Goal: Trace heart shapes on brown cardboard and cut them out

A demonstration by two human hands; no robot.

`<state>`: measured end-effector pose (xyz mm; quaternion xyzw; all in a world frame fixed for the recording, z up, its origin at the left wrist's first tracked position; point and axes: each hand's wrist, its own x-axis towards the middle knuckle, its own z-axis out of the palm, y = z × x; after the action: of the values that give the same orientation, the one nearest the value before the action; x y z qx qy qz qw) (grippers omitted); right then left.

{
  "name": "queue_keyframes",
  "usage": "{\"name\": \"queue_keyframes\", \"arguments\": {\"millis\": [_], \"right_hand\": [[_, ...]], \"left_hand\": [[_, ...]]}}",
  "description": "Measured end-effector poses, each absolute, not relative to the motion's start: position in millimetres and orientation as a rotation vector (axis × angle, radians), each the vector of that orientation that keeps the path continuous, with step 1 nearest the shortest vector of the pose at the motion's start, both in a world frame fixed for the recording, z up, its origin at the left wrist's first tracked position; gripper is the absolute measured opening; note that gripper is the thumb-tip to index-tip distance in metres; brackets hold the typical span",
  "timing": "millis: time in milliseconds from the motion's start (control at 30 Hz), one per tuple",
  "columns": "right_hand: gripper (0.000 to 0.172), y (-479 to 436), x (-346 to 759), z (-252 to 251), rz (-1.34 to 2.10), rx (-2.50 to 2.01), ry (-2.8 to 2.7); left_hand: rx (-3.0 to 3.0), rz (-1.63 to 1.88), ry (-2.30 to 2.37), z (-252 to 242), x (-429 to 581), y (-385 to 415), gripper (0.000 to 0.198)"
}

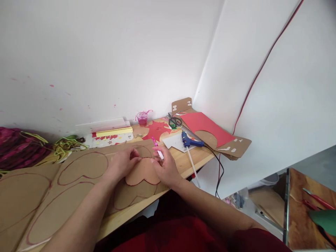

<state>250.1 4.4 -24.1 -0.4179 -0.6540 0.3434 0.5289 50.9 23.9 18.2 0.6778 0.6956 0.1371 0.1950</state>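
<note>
A light brown heart-shaped cutout [143, 173] with a dark edge lies on a sheet of cardboard [111, 148], its rounded lobes towards me. My left hand [126, 159] grips the cutout at its far left edge, fingers curled together. In my right hand [165, 166] is a marker [159, 153] with a white body and a pink end, tilted up and away. The fingers of that hand also rest against the cutout's right side. Dark red heart outlines [82, 168] cover the cardboard to the left and under the cutout. The marker's tip is hidden.
A blue glue gun [193, 141] with a white glue stick and black cord lies right of my hands. Behind are black scissors [175, 121], red paper [210, 127] and a cup of pink liquid [142, 119]. Yarn [22, 145] sits at far left, near a yellow strip [114, 132].
</note>
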Motion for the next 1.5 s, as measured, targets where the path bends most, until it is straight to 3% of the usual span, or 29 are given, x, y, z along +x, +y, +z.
{"name": "queue_keyframes", "arguments": {"millis": [267,567,800,1100,1500], "right_hand": [[0.037,3.3,252.1,-22.2,0.864,-1.009,-1.525],[0.037,5.5,254.0,-19.8,0.902,-0.996,-1.518],[0.037,4.9,253.8,-19.5,0.899,-1.006,-1.536],[0.035,4.8,253.4,-18.5,0.886,-0.996,-1.543],[0.032,8.9,256.0,-25.2,0.854,-0.945,-1.510]], "left_hand": [[1.852,0.657,1.976,23.7,44.9,21.2,0.018],[1.964,0.342,1.994,31.6,59.5,14.8,0.033],[1.969,0.325,1.977,29.1,64.0,14.7,0.024],[1.844,0.547,1.821,18.8,58.7,17.2,0.017],[1.529,1.073,1.414,53.6,48.5,2.4,0.039]]}}
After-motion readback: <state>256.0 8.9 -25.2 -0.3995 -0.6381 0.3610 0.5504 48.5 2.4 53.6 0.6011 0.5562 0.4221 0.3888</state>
